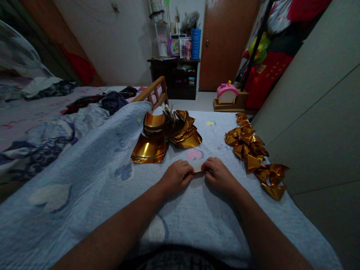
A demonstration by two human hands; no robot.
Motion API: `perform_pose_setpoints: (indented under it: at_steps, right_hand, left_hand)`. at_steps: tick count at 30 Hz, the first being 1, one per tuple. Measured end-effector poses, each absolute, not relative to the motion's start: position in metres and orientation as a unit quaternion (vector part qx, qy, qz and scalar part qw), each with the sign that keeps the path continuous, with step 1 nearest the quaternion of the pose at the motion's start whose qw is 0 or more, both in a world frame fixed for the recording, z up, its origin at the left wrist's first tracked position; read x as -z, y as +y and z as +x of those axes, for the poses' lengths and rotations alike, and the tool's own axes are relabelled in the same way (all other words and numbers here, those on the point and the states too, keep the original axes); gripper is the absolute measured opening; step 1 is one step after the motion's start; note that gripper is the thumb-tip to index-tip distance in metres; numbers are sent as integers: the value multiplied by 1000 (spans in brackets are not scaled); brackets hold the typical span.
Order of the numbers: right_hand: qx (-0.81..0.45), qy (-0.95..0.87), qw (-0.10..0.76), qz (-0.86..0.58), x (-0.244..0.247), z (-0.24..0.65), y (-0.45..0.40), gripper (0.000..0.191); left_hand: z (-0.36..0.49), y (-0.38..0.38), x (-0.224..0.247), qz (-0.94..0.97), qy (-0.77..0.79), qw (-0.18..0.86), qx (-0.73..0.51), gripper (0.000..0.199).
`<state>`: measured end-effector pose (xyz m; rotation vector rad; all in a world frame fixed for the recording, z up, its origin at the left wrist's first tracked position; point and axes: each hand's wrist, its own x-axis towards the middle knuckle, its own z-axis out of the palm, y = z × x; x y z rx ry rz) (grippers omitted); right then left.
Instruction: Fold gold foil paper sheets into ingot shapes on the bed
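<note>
Both my hands pinch the ends of one small sheet of paper (199, 167), its pale side up and a thin gold edge along the near side. My left hand (177, 175) is closed on its left end, and my right hand (218, 174) grips its right end. Beyond them lies a fanned stack of shiny gold foil paper sheets (150, 150), spread in two wings. Off to the right of my right hand sits a row of folded gold foil pieces (250, 144), piled along the bed's edge. My fingertips partly hide the sheet's ends.
A light blue quilt (118, 198) with heart shapes covers the bed. At the left lie rumpled clothes (112, 102), near a wooden bed rail (152, 92). A grey cabinet panel (315, 123) borders the right side. Farther off stand a dark shelf (174, 80) and a pink toy (227, 93).
</note>
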<state>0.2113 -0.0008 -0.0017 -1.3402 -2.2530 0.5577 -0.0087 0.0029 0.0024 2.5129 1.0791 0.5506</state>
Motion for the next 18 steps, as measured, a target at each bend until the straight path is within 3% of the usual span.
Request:
perform_pose_setpoints:
  at_steps: [6,12,18]
  right_hand:
    - [-220,-810,234,-490,1,212,-2,26]
    - [-206,-779,285,-519,4,215,2,20]
    - [-193,-778,293,-522,8,216,3,20]
  left_hand:
    - [-9,4,-4,891,381,175,-174,9]
    - [-7,4,-4,900,381,144,-158,9]
    - [-8,5,-3,899,365,167,-178,26]
